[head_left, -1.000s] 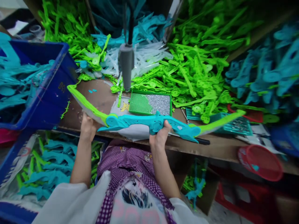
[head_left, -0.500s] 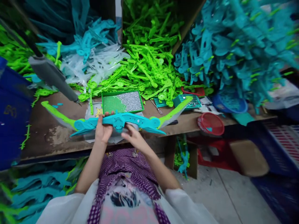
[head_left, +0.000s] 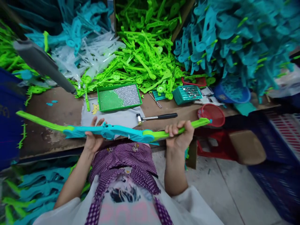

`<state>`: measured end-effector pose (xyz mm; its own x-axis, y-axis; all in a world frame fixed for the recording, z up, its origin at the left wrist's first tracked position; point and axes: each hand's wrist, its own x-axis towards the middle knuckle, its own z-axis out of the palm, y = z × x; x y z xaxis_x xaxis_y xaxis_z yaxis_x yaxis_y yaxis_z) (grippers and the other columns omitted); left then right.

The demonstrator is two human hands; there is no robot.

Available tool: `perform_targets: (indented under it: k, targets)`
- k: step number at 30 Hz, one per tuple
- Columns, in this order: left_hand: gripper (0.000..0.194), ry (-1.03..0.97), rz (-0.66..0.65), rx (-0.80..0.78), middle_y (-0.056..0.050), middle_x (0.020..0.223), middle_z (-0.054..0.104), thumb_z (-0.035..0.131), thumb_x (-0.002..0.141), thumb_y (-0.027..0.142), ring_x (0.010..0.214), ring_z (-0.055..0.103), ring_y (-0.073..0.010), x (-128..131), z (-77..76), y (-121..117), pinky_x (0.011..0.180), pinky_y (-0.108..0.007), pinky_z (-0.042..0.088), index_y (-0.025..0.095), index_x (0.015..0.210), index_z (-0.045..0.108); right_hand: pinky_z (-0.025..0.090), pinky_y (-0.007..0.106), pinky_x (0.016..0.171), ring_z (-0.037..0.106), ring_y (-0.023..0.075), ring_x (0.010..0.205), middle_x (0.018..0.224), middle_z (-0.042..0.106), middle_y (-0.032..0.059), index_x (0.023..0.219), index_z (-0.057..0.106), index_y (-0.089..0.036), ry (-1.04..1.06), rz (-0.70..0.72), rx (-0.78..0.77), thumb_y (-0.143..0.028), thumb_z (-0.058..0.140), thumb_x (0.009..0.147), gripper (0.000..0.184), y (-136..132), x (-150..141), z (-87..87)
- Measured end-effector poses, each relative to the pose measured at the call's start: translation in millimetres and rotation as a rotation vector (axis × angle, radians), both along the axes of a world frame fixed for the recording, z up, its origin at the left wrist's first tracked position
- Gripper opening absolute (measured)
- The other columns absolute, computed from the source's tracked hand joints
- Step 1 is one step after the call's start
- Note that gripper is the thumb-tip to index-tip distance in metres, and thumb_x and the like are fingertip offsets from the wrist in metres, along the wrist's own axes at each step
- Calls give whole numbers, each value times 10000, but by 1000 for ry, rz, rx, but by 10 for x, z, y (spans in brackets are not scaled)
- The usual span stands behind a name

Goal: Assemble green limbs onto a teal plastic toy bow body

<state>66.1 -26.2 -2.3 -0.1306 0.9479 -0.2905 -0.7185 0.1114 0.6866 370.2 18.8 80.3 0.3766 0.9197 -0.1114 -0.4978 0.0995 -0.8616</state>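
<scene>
I hold a toy bow (head_left: 122,133) with a teal middle and lime-green limbs level across my lap, just in front of the wooden table (head_left: 67,109). My left hand (head_left: 93,140) cups the teal centre from below, fingers around it. My right hand (head_left: 180,137) is closed around the right green limb near its tip. A small hammer (head_left: 156,117) lies on the table just beyond the bow. A green tray (head_left: 119,97) half filled with silvery screws sits behind it.
Heaps of lime-green parts (head_left: 145,62) and teal parts (head_left: 234,40) crowd the back and right. A grey hanging tool (head_left: 42,64) slants over the table's left. A teal basket (head_left: 187,93), a red basket (head_left: 212,114) and a blue crate (head_left: 9,118) stand around.
My right hand slid from the bow's centre out to the right limb and closed on it. The bow dropped toward my lap, uncovering the hammer. My view swung right.
</scene>
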Motion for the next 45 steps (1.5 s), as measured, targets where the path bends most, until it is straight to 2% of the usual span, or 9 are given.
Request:
perform_targets:
  k: [4, 7, 9, 14, 19, 27, 34, 38, 45]
  targets:
    - [779, 133, -279, -145, -50, 1130, 685, 911, 576, 281, 1081, 656, -253, 265, 11, -378, 903, -358, 533, 326, 1240, 508, 392, 217, 355, 348, 68, 244, 317, 398, -97, 491, 435, -202, -27, 29, 125, -467, 681, 689, 412, -39, -97, 33]
    - [814, 63, -211, -145, -47, 1187, 652, 862, 657, 264, 1110, 651, -239, 574, 101, -438, 985, -398, 485, 384, 1307, 389, 392, 227, 348, 341, 69, 240, 316, 394, -94, 486, 441, -209, -61, -8, 174, -463, 663, 691, 395, -8, -87, 61]
    - [690, -59, -184, -166, -35, 1212, 637, 850, 667, 334, 1120, 643, -222, 775, 194, -331, 1005, -375, 471, 360, 1241, 469, 414, 236, 367, 356, 68, 260, 338, 395, -98, 510, 450, -215, -79, -57, 143, -471, 642, 710, 377, 69, -94, 123]
    - [600, -75, -425, -93, -88, 1136, 666, 912, 540, 310, 1044, 651, -259, 1231, 388, 191, 974, -408, 485, 193, 1065, 646, 492, 264, 459, 444, 72, 347, 426, 443, -92, 590, 483, -223, -80, -64, 0, -443, 628, 741, 304, 366, -188, 326]
    - [498, 52, -358, 40, -45, 963, 700, 896, 540, 365, 1024, 632, -254, 1488, 426, 596, 986, -431, 452, 190, 945, 665, 508, 267, 492, 424, 58, 356, 454, 451, -93, 610, 480, -218, -204, -3, 25, -425, 585, 828, 319, 612, -148, 486]
    - [431, 86, -398, 91, -20, 884, 696, 893, 536, 348, 866, 638, -189, 1448, 489, 641, 892, -379, 491, 182, 853, 654, 438, 230, 409, 482, 83, 386, 446, 470, -74, 622, 501, -201, -265, 42, 94, -461, 601, 795, 328, 673, -117, 620]
    - [604, 63, -407, 122, -14, 1007, 707, 867, 573, 264, 1027, 639, -189, 1415, 222, 702, 1055, -395, 411, 231, 1136, 649, 454, 222, 481, 492, 76, 435, 494, 487, -80, 677, 502, -210, -188, -259, 233, -341, 566, 702, 149, 499, -327, 285]
    - [376, 226, -437, 177, 5, 1017, 708, 737, 748, 315, 1114, 621, -180, 1412, 123, 719, 1066, -360, 418, 235, 1108, 663, 410, 218, 473, 411, 74, 402, 476, 424, -87, 669, 437, -228, -86, -448, 245, -327, 467, 698, 107, 577, -441, 121]
    - [190, 679, -442, 235, -71, 926, 734, 747, 736, 239, 821, 683, -248, 889, 182, 120, 773, -387, 565, 228, 926, 763, 337, 218, 411, 342, 94, 363, 428, 348, -53, 578, 388, -228, -98, -561, 222, -302, 347, 702, 151, 751, -427, -51]
